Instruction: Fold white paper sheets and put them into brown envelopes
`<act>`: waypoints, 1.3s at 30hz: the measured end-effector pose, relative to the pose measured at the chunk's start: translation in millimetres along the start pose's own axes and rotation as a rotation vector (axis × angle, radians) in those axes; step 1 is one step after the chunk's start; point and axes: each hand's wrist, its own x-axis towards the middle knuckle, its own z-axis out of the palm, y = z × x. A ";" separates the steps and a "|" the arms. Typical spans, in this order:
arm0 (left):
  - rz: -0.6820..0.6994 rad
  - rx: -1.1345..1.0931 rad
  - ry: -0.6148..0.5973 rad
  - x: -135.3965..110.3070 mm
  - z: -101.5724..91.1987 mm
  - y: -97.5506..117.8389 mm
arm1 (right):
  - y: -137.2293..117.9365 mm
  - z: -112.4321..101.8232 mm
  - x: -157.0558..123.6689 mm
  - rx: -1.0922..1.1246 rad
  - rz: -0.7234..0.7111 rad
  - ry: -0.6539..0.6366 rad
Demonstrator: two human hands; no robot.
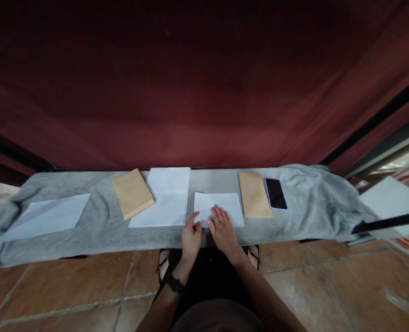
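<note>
A white sheet of paper (pixel 227 199), looking folded in half, lies in front of me on the grey cloth. My right hand (pixel 222 230) rests flat on it near the lower middle, fingers stretched out. At its lower left corner is my left hand (pixel 192 237), thumb and forefinger apart and touching the paper; its other fingers are partly hidden. To the left lies a stack of larger white paper (pixel 171 196), overlapped by a thick bundle of brown envelopes (pixel 131 191). A single brown envelope (pixel 255 196) sits just right of the folded sheet.
A phone (pixel 276 193) with a dark screen lies right of the envelope. Another white sheet (pixel 50 214) is at the far left. The narrow bench under the grey cloth (pixel 311 198) backs onto a dark red curtain (pixel 204 101). A black bar (pixel 391 222) crosses at the right.
</note>
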 end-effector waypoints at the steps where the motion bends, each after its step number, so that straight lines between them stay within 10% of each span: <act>1: -0.002 0.006 0.001 0.4 -0.1 -0.5 | 1.6 -0.2 -0.4 -0.017 0.016 0.006; 18: -0.045 -0.063 0.024 0.2 -0.2 3.7 | 42.4 -4.3 -12.3 -0.106 0.185 0.080; 39: -0.232 0.027 -0.025 10.6 -6.2 11.4 | -2.3 21.2 43.1 -0.031 -0.057 -0.051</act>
